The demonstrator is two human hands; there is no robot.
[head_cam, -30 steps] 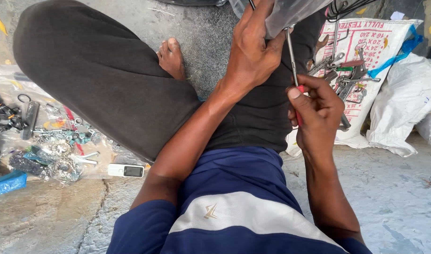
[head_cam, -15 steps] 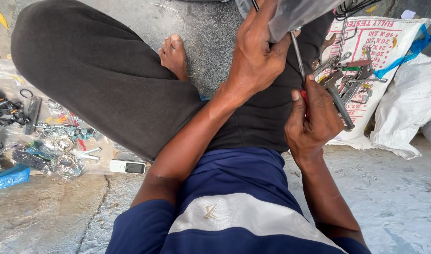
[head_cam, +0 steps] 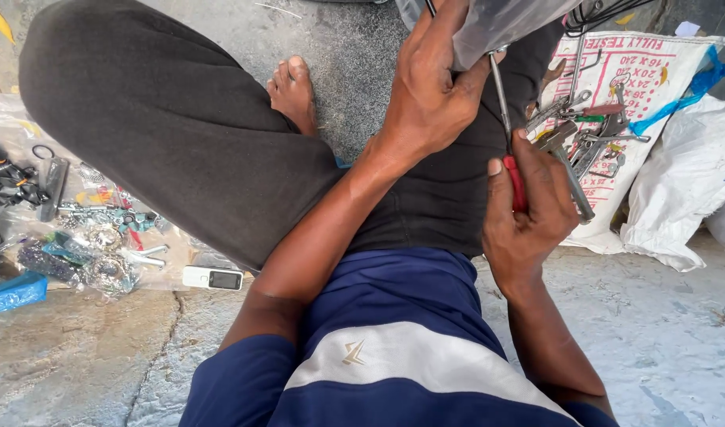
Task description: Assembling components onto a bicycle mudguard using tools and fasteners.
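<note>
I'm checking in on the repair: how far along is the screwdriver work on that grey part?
Done: nothing visibly finished. In hand: the left hand grips the grey part while the right hand holds the red-handled screwdriver with its tip at the part. Left: cannot tell; wrenches lie unused on the sack.

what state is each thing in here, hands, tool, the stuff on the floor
left hand: closed around a grey metal part, holding it up
right hand: gripping a red-handled screwdriver, tip up against the metal part
spanners and pliers: lying loose on a printed sack
small white phone: flat on the floor, untouched
bags of small parts: lying on the floor by the knee
</note>
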